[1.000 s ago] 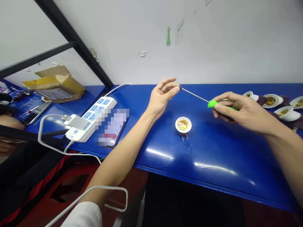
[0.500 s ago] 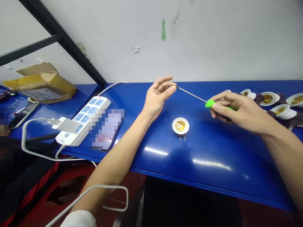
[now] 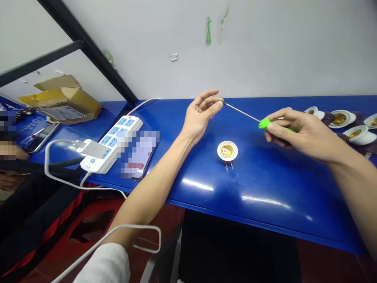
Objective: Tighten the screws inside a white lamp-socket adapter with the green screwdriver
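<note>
My right hand [image 3: 290, 131] is wrapped round the green handle of a screwdriver [image 3: 243, 113], its thin metal shaft pointing left. At the shaft's tip, the thumb and forefinger of my left hand [image 3: 203, 112] are pinched together; whatever small thing they hold is too tiny to make out. Below and between the hands, a white lamp socket [image 3: 227, 151] rests on the blue table [image 3: 206, 169]. Its brass-coloured inside faces up, and two metal plug pins stick out toward me.
Several more lamp sockets [image 3: 340, 118] lie at the right. On the left are a white power strip [image 3: 100, 167] with a charger, a phone [image 3: 141, 157] and a white cable [image 3: 47, 157]. Beyond the black frame sit an opened carton [image 3: 67, 103] and another person.
The view has shifted slightly, so the table items appear a little higher and further right. Both hands keep the same pose, with the screwdriver still between them.
</note>
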The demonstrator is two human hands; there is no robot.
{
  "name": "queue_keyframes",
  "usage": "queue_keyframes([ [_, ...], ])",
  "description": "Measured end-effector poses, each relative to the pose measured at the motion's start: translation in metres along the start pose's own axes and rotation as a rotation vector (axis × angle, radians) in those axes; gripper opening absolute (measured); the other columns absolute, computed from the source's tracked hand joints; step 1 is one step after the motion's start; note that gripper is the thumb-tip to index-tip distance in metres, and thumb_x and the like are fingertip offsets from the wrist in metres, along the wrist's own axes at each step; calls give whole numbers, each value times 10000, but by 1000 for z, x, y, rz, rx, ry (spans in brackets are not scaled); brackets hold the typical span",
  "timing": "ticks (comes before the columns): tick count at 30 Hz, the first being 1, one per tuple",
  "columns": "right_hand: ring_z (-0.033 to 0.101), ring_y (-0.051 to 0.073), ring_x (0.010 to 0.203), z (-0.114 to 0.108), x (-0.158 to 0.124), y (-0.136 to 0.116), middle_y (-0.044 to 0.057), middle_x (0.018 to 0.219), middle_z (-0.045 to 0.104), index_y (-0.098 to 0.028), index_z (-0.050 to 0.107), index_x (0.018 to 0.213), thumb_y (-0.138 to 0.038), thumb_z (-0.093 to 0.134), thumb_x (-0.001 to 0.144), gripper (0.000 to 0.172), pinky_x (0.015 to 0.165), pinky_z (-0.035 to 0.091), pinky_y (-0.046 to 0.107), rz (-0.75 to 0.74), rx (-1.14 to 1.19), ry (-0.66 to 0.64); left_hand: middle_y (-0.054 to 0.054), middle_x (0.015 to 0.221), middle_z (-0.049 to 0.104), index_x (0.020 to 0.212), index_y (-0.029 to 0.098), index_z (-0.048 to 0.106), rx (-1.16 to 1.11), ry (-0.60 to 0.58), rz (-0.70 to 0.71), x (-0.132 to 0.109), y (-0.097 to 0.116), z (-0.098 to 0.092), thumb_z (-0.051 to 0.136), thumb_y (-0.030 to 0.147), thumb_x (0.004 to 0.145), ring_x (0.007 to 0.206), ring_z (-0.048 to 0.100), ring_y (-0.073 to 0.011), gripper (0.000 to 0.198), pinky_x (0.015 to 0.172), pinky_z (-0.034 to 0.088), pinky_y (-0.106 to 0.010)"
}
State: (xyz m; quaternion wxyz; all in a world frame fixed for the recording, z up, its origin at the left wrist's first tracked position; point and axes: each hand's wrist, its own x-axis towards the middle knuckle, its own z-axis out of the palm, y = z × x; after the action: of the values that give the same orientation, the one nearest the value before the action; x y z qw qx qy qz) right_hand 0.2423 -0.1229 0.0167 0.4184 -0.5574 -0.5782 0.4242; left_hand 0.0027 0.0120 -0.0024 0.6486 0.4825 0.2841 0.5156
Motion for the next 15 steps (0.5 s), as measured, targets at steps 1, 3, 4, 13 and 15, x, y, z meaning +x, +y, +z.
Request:
queue_keyframes([
  [1,496,139,534,0,0,0,13,707,664,-266,678,1013,-749,823,824,538,481,384,309,1,-2,1,-33,1061,764,1146,242,774,-11,8,-4,1,-1,-1,984,208,729,1185,731,-245,468,851,583,-283],
  [3,501,138,536,1,1,0,10,708,665,-259,678,1017,-758,828,810,561,485,391,305,-2,-4,7,-31,1063,767,1190,254,767,-29,27,-6,3,-2,-1,981,212,736,1177,737,-243,503,845,588,-280],
  [4,506,137,540,1,1,0,9,708,664,-252,677,1018,-756,829,810,565,491,397,303,-5,1,11,-32,1057,770,1204,255,764,-34,37,-5,3,-3,-1,984,217,733,1153,744,-235,521,830,589,-272],
  [13,511,115,566,4,4,-3,-6,724,677,-219,673,1027,-689,853,832,540,527,399,272,-63,97,-12,-12,1003,798,1104,260,781,-22,-12,38,2,7,0,1017,262,643,909,742,-127,519,713,549,-218],
  [15,511,113,569,4,4,-3,-6,723,677,-215,675,1028,-680,859,831,538,528,394,268,-75,110,-15,-10,1013,800,1113,258,784,-37,-27,41,2,9,0,1021,251,626,893,734,-113,542,701,540,-211],
])
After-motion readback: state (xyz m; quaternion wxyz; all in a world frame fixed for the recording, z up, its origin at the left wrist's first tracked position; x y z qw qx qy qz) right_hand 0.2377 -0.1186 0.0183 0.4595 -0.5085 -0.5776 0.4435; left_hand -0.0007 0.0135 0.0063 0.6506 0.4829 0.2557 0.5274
